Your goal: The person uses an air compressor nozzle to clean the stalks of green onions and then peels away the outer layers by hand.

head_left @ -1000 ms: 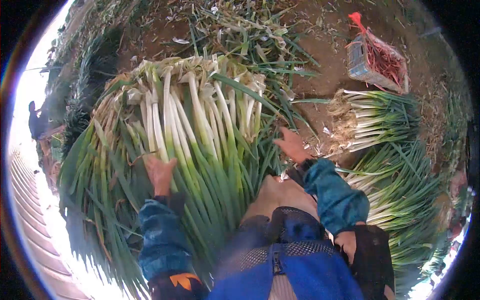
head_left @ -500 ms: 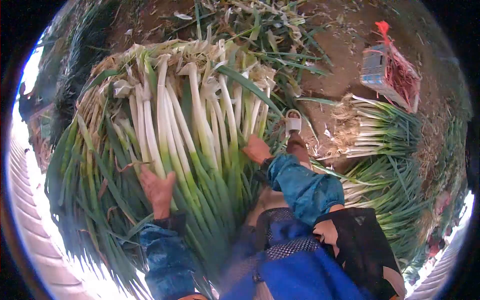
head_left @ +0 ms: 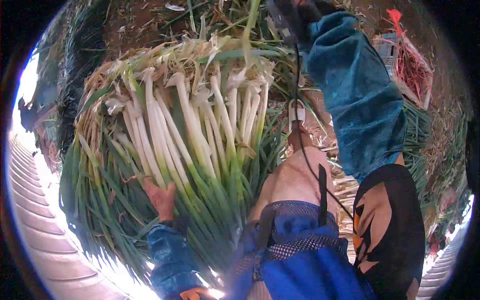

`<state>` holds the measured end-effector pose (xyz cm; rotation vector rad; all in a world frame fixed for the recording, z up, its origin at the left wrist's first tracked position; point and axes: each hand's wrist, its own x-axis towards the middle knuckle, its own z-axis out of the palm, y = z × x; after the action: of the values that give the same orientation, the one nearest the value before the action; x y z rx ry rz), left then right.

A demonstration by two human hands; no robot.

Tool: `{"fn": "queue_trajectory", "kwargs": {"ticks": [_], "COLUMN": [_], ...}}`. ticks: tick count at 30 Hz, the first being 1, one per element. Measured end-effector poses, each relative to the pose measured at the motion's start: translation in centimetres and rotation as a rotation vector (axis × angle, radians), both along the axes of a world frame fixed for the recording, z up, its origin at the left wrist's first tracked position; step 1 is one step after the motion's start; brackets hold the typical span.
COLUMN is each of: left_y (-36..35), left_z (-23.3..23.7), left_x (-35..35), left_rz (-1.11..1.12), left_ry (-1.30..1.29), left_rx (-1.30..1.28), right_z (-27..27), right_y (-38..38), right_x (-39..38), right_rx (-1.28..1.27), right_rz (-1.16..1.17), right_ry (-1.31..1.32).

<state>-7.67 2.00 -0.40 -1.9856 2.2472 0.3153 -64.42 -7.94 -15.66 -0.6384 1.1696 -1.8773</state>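
Note:
My left hand [head_left: 161, 199] lies on the pile of long green onions [head_left: 200, 135], at the left where white stalks turn green. Its thumb stands apart from the fingers, and leaves cover part of the hand. At the top, beyond the root ends, my right hand [head_left: 320, 9] is cut by the frame edge. It holds a dark, motion-blurred tool [head_left: 287, 22], whose kind I cannot make out. From this tool a black cord [head_left: 298, 95] runs down across my leg toward my waist. A loose green leaf [head_left: 249, 30] rises beside the tool.
To the right stands a crate [head_left: 385, 52] with red netting [head_left: 412, 70]. More onions [head_left: 417, 132] lie on the right, partly behind my sleeve. Leaf scraps [head_left: 165, 25] litter the soil. My sandalled foot [head_left: 296, 111] is beside the pile.
My right hand has left the pile's right side and moved up and away, now with the dark corded tool. The cord has come into view. My left hand has barely moved.

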Motion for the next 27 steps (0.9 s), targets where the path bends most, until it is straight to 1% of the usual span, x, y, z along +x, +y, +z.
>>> {"fn": "queue_trajectory", "kwargs": {"ticks": [1, 3, 4, 5, 6, 7, 8, 9, 10, 11, 13, 14, 15, 16, 17, 18, 19, 20, 21, 26, 27], "left_y": [0.0, 0.3, 0.3, 0.2, 0.2, 0.1, 0.1, 0.1, 0.1, 0.1, 0.0, 0.1, 0.0, -0.1, 0.0, 0.0, 0.0, 0.1, 0.2, 0.1, 0.1], "left_z": [-0.3, -1.0, -1.1, -0.9, -1.0, -1.1, -1.4, -1.6, -1.6, -1.4, -1.2, -1.3, -1.5, -1.7, -1.6, -1.5, -1.6, -1.6, -1.6, -1.5, -1.6], "left_x": [0.3, 1.3, 1.4, 1.5, 1.6, 1.8, 2.1, 2.4, 2.3, 1.8, 1.9, 2.1, 2.1, 2.1, 2.1, 2.2, 2.3, 2.3, 2.2, 1.7, 1.7], "left_rz": [-0.025, -0.065, -0.056, -0.048, -0.043, -0.029, -0.017, -0.006, -0.017, -0.025, -0.027, -0.018, -0.009, -0.018, -0.027, -0.038, -0.032, -0.026, -0.019, -0.033, -0.025], "left_ry": [-0.016, -0.048, -0.037, -0.033, -0.025, -0.041, -0.057, -0.071, -0.085, -0.095, -0.112, -0.114, -0.113, -0.108, -0.108, -0.111, -0.104, -0.098, -0.093, -0.056, -0.055], "left_rx": [-0.026, -0.083, -0.061, -0.035, -0.013, -0.006, 0.0, 0.006, 0.002, -0.009, -0.012, -0.003, 0.003, -0.004, -0.007, -0.011, -0.013, -0.015, -0.017, -0.032, -0.032], "right_z": [0.8, 1.5, -0.8, -3.5, -5.4, -5.5, -7.7, -4.0, -4.0, -5.8, -10.2, -11.8, -11.0, -10.9, -6.7, -5.7, -4.3, -2.5, -0.7, 0.7, 1.1], "right_y": [0.6, 5.6, 8.3, 11.3, 16.0, 19.4, 21.6, 22.9, 24.7, 25.9, 26.4, 26.1, 24.3, 20.5, 17.2, 14.4, 11.1, 8.4, 6.4, 6.4, 8.4], "right_x": [-0.3, 3.0, 6.5, 10.6, 15.2, 20.5, 24.4, 26.8, 30.0, 32.5, 33.7, 33.1, 29.7, 25.4, 21.5, 16.9, 11.7, 7.4, 4.3, 4.4, 5.3], "right_rx": [0.029, 0.393, 0.535, 0.783, 0.664, 0.794, 0.922, 0.91, 0.931, 0.946, 0.619, 0.446, 0.445, 0.235, 0.668, 0.601, 0.398, 0.185, 0.075, -0.041, 0.214], "right_rz": [-0.027, -0.117, -0.075, 0.054, 0.241, 0.333, 0.74, 0.76, 0.819, 0.876, 1.03, 1.095, 0.895, 0.873, 0.619, 0.499, 0.387, 0.217, 0.053, -0.25, -0.093], "right_ry": [0.08, 0.503, 0.641, 0.603, 0.567, 0.696, 0.538, 0.443, 0.426, 0.416, 0.752, 0.917, 0.772, 1.132, 0.275, 0.312, 0.712, 1.104, 1.208, -0.128, -0.253]}}
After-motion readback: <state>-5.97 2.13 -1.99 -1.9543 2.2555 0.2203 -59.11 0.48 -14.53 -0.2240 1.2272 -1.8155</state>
